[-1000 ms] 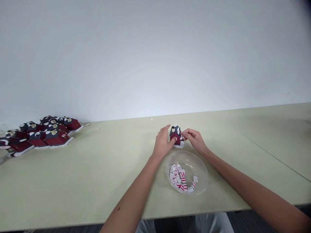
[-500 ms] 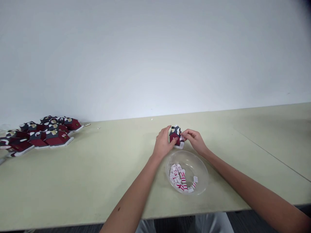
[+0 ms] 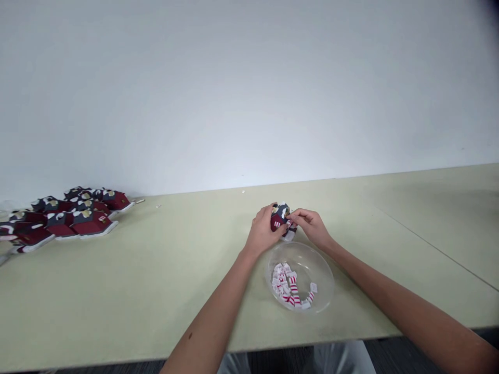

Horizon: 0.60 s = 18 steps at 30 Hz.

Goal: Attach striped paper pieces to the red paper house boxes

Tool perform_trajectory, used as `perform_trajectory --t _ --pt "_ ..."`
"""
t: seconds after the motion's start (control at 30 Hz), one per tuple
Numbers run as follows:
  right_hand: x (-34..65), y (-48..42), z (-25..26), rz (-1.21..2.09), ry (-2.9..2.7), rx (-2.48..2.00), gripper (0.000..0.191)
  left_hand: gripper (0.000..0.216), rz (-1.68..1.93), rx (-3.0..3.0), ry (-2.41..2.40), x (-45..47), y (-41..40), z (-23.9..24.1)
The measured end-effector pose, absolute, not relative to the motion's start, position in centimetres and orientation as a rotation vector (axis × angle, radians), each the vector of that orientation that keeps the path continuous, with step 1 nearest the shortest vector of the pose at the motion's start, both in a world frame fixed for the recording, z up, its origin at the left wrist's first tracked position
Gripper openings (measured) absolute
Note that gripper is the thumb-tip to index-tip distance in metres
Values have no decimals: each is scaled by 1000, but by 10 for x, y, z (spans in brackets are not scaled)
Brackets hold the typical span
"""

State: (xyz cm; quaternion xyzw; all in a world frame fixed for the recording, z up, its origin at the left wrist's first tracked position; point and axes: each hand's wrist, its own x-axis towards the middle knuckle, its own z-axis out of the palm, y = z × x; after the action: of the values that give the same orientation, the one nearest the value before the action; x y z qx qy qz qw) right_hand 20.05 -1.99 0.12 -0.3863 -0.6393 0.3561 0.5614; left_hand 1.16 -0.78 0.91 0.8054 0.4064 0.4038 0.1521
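A small dark red and black paper house (image 3: 279,220) is held just above the pale green table (image 3: 136,280), between both hands. My left hand (image 3: 262,232) grips its left side with thumb and fingers closed. My right hand (image 3: 311,227) pinches its right side, fingertips pressed at a small red-and-white striped piece on the house. Just in front of the hands stands a clear plastic bowl (image 3: 312,265) holding several red-and-white striped paper pieces (image 3: 289,286).
A heap of several similar red and black paper houses (image 3: 62,217) lies at the far left of the table by the white wall. A seam in the table runs diagonally at the right (image 3: 436,248). The table's near edge is close to my body.
The house has been tipped and turned slightly between the hands, so its red striped face now shows. Both hands stay in the same place.
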Motion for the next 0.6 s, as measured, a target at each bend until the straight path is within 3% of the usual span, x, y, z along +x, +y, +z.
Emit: perform_trajectory --t 0.27,0.4,0.5,0.6 --pt "209 -9 -8 470 -1449 -1020 27 76 1072 2306 1207 8 -7 13" --pt "211 -2 -16 673 -1566 -1038 47 82 1037 2329 1200 -2 -2 14" --pt "210 -1 -18 833 -1627 -974 49 78 1012 2345 1249 -14 2 16" --pt "210 -2 -17 795 -1641 -980 44 60 976 2359 1298 -23 5 17"
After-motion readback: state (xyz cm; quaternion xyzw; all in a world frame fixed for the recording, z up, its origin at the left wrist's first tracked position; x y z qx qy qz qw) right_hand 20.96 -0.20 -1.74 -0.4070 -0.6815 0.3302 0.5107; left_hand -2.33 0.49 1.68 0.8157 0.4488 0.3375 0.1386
